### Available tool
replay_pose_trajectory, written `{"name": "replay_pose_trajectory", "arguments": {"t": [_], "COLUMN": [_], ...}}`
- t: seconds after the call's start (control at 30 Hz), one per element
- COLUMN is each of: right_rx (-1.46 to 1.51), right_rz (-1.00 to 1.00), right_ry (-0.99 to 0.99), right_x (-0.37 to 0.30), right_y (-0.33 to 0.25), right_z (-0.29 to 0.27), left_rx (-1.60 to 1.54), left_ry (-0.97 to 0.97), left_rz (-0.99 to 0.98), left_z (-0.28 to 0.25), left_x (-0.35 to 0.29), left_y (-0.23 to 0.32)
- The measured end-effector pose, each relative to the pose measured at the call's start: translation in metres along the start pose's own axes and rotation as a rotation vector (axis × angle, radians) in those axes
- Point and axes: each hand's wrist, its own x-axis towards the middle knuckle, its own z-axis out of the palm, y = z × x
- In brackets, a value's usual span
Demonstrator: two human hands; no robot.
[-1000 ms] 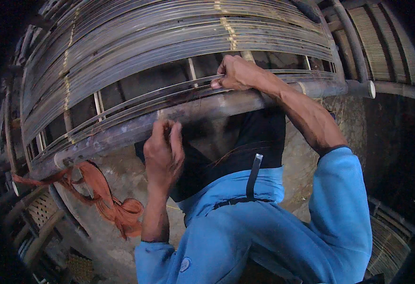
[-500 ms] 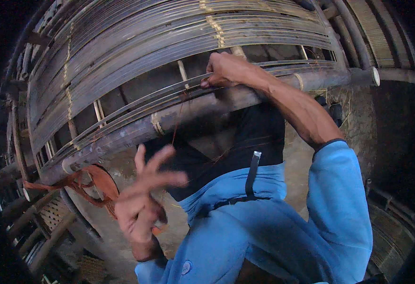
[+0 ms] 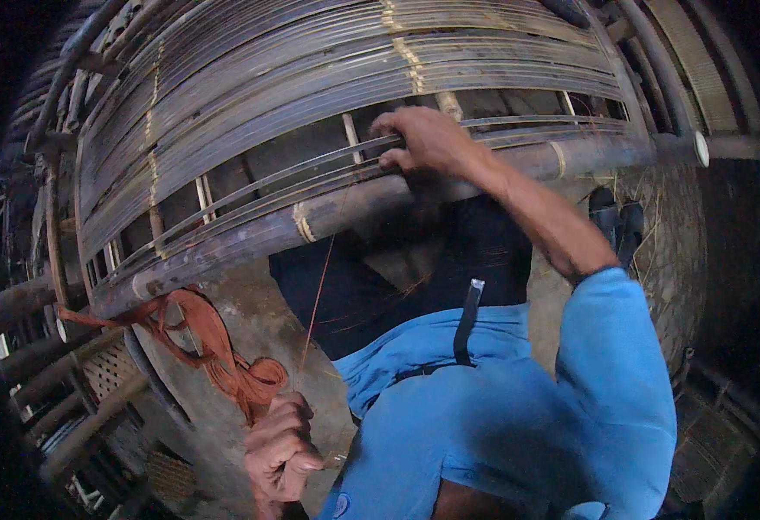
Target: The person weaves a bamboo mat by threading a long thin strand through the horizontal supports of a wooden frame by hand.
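My left hand [image 3: 282,455] is a closed fist low in the picture, with a thin reddish-orange string [image 3: 321,290] running up from it to the slats. Right beside that fist hangs a loose bundle of orange-brown twine [image 3: 211,334], looped from the left end of a bamboo pole [image 3: 345,206]. Above the pole, my right hand [image 3: 428,143] curls its fingers and thumb around a thin bamboo slat [image 3: 311,162]; the fingertips' exact grip is partly hidden. Where the string meets the slats is hard to make out.
Rows of slats tied with pale bindings [image 3: 413,68] make a wide bamboo panel [image 3: 250,95] beyond my hands. Dark footwear [image 3: 616,221] lies on the floor at right. Bamboo poles and a woven lattice [image 3: 111,371] stand at lower left.
My left hand has drawn down toward me and closed from spread fingers into a fist, pulling the string straighter. My right hand's fingers have loosened from a tight pinch around the slat.
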Motion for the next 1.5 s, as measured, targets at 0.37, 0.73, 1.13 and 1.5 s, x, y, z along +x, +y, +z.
{"name": "replay_pose_trajectory", "arguments": {"t": [0.37,0.73,1.13,1.5], "right_rx": [0.315,0.225,0.129,0.104], "right_rz": [-0.489,-0.121,-0.130,0.436], "right_ry": [0.201,0.293,-0.190,-0.237], "right_x": [-0.050,-0.009,0.072,0.052], "right_y": [-0.072,-0.043,0.068,0.007], "right_z": [0.074,0.005,0.062,0.030], "left_rx": [0.003,-0.103,0.974,0.846], "left_ry": [0.116,0.017,-0.033,-0.052], "left_rz": [-0.102,0.314,0.100,-0.241], "left_z": [0.006,-0.079,-0.003,0.063], "left_x": [-0.007,0.010,0.289,0.332], "left_y": [0.010,-0.001,-0.120,-0.162]}}
